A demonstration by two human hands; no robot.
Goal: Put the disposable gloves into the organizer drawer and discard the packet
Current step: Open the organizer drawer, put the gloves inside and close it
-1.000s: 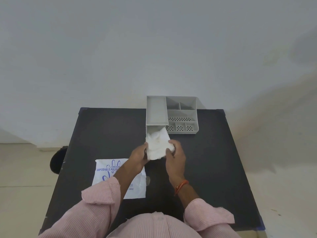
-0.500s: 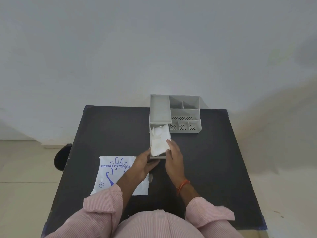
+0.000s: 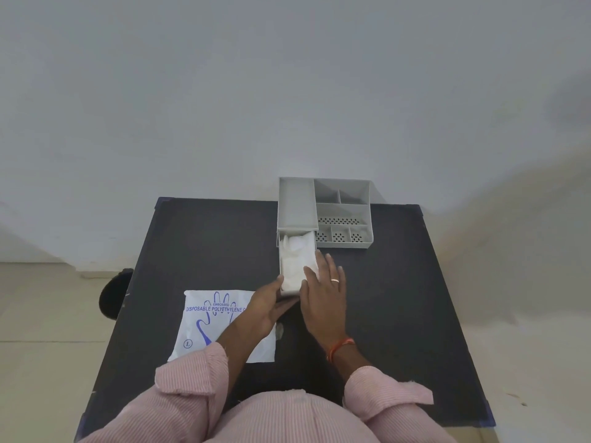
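Observation:
A grey organizer [image 3: 343, 209] stands at the far middle of the black table [image 3: 198, 244]. Its drawer [image 3: 281, 266] is pulled out toward me and holds a crumpled bunch of white disposable gloves [image 3: 295, 259]. My right hand [image 3: 324, 292] lies flat with its fingers spread on the near right part of the gloves. My left hand [image 3: 267, 303] rests against the drawer's near left corner and front, fingers partly curled around it. The white glove packet [image 3: 204, 321] with blue print lies flat on the table to the left, partly under my left forearm.
A dark round object [image 3: 113, 292] sits on the floor beside the table's left edge. A pale wall rises behind the table. My pink striped sleeves fill the near edge of the view.
The gloves went from being held above the drawer between both hands to lying inside it. My right hand now presses on them and my left hand has dropped to the drawer's front.

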